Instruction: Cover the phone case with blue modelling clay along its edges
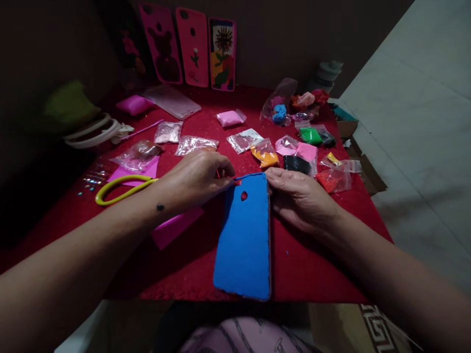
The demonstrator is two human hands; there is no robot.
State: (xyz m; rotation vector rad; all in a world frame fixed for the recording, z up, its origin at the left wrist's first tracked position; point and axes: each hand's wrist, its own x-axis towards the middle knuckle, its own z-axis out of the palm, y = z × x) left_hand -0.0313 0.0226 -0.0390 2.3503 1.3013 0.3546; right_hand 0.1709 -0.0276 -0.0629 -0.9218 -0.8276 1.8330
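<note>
A phone case [243,240] covered in a flat layer of blue clay lies on the red cloth in front of me, with a small hole near its top. My left hand [206,174] is at the case's top left corner, thumb and fingers pinched together at the edge by a camera cutout. At the top right corner, my right hand [298,193] grips the case's side between thumb and fingers. A thin blue strip runs along the top edge between the two hands. The right fingertips are partly hidden behind the case.
Yellow-handled scissors [125,189] lie left, by pink paper [178,228]. Bags of clay, such as orange [265,154], green [309,136] and red [329,181], cover the back right. Decorated cases [192,46] lean on the wall; a clear case [172,101] lies before them.
</note>
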